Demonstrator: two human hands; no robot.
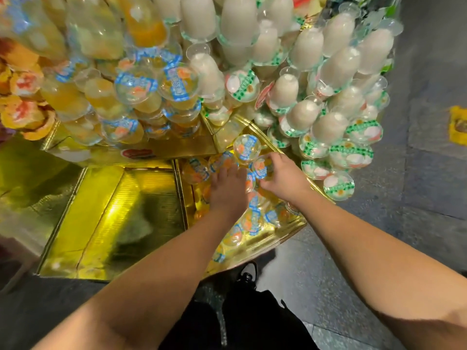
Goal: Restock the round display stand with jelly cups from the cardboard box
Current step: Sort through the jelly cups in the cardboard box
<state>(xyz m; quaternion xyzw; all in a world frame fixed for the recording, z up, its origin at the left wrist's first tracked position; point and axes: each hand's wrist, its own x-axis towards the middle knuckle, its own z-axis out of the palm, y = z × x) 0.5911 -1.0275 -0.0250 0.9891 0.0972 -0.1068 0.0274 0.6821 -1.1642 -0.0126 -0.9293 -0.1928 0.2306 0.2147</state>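
Both hands are being reached down into a gold-lined compartment of the display stand [151, 152], low in the middle. Jelly cups [246, 149] with blue-and-orange lids are being piled there; the lid print is too blurred to be read. The left hand [227, 188] is being laid flat on the pile, grip apart, fingers straight. The right hand [283, 175] is being curled round one cup [260, 168], grip clamped on it. Stacks of white jelly cups with green-edged lids [351, 152] are being shown on the right. The cardboard box can't be made out.
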